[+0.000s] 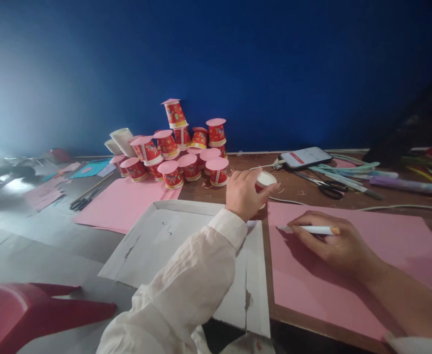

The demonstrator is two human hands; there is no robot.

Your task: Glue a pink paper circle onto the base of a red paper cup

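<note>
My left hand (245, 192) has its thumb in front of a red paper cup (263, 186) and its fingers behind it, gripping the cup. That cup stands mouth up beside the top left corner of a large pink paper sheet (333, 285). In my right hand (335, 246) is a white pen (317, 229), held in a writing grip, its tip at the sheet's upper left. Several red paper cups (189, 167), upside down with pink paper discs on them, are grouped and partly stacked to the left of my left hand.
A white cardboard box lid (186, 231) lies beneath my left forearm, by pink sheets (127, 196). Behind the right hand are a phone (306, 157), black-handled scissors (330, 189) and a purple marker (409, 187). White cups (122, 140) lean near the blue wall (216, 64); a red stool (27, 314) stands lower left.
</note>
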